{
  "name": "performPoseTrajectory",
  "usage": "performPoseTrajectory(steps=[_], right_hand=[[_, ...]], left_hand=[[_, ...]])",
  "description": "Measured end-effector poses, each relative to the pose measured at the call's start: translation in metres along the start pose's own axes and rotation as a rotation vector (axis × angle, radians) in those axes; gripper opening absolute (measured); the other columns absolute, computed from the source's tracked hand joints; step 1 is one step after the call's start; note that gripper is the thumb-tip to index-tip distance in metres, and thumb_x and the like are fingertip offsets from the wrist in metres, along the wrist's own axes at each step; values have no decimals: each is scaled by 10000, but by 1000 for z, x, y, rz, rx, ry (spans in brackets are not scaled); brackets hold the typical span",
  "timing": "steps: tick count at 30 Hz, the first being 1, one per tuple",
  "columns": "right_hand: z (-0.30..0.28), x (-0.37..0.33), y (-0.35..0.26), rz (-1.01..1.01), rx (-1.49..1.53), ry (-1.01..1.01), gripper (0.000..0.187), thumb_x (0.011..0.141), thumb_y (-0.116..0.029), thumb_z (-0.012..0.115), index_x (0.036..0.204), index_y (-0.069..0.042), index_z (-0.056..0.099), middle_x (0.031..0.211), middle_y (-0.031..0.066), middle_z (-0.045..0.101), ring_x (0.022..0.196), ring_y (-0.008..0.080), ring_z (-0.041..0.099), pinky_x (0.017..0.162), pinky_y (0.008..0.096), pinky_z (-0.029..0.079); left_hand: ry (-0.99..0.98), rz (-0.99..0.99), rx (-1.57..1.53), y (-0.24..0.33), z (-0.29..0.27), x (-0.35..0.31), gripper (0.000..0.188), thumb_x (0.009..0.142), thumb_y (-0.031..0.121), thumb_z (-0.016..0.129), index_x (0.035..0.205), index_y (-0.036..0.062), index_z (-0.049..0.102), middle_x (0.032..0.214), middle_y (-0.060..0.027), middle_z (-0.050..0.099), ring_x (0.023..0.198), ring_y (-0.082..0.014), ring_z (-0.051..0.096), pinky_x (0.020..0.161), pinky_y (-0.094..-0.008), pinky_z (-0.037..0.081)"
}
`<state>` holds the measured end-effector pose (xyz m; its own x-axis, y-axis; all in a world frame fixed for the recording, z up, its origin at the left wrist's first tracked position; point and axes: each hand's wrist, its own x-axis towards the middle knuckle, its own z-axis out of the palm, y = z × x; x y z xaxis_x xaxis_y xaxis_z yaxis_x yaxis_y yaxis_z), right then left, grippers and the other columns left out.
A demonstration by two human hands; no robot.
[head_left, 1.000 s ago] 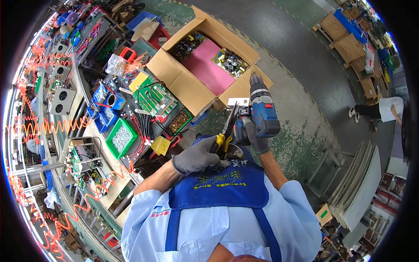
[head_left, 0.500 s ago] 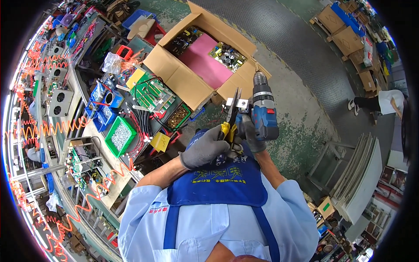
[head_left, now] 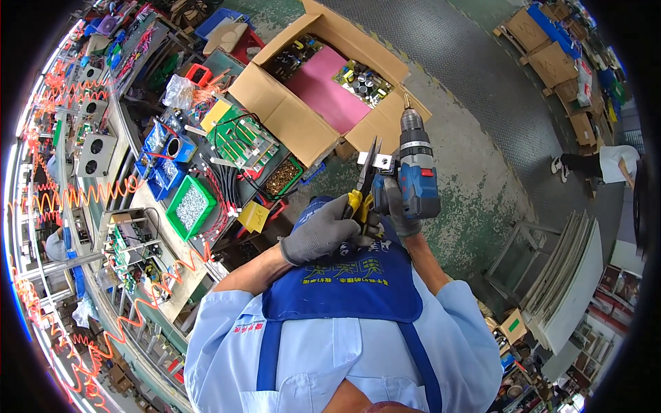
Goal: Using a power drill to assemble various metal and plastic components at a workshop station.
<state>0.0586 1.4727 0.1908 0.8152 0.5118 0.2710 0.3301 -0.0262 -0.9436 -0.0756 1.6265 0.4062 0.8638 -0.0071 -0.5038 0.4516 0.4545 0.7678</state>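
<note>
My left hand (head_left: 318, 233), in a grey glove, is closed around long-nose pliers (head_left: 359, 193) with yellow handles and dark jaws pointing away from me. Close on its right, my gloved right hand (head_left: 399, 208) grips a blue cordless drill (head_left: 418, 175), whose silver chuck and bit also point away. A small white plate with a dark block (head_left: 376, 162) lies between the plier jaws and the drill; what holds it is hidden. Both hands are in front of my blue apron (head_left: 344, 296).
An open cardboard box (head_left: 275, 113) holds circuit boards and a pink sheet. On the bench to the left are a green tray of small metal parts (head_left: 191, 208), blue bins (head_left: 164, 180), a wired board (head_left: 244, 143) and orange coiled hoses (head_left: 148, 292). A person (head_left: 613, 165) is at far right.
The box and bench have shifted slightly right in view. Both hands keep their grips, and the drill and pliers have barely moved.
</note>
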Motion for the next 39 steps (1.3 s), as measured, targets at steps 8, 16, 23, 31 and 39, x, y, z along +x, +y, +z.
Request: performPoseTrajectory(steps=[8,16,23,31,39], right_hand=[[-3,3,-1,31,-82,-50,155,949,-181,610,1024,-47,633,927,2,598,799,97,553,678,300,497],[-23,9,-43,264,-125,-146,185,930,-210,625,1017,-47,629,924,89,641,803,229,608,674,378,485],[-77,-16,-62,104,-279,-231,256,901,-300,636,1013,-71,657,949,109,677,859,286,640,773,410,505],[-123,-52,-78,142,-465,-568,281,901,-258,659,1122,-85,644,1073,83,665,997,256,628,855,403,497],[-146,-37,-106,1,-409,-645,280,893,-162,640,1147,-45,618,1039,86,690,898,221,686,796,368,575]], left_hand=[[127,-25,186,-31,-21,10,258,847,119,567,1069,-13,555,801,-55,644,645,-138,609,594,-264,479],[176,224,188,-65,-35,25,241,884,162,597,1042,-16,559,817,-54,638,748,-116,597,657,-291,464],[454,146,660,-76,-42,41,335,871,199,618,1105,-13,507,926,-289,640,916,-412,646,784,-448,491],[583,77,815,-123,-47,72,297,832,123,628,1024,-35,464,854,-322,614,866,-486,612,729,-503,484],[688,208,872,-142,-30,90,265,799,64,643,978,-16,464,793,-290,592,800,-468,609,668,-484,481]])
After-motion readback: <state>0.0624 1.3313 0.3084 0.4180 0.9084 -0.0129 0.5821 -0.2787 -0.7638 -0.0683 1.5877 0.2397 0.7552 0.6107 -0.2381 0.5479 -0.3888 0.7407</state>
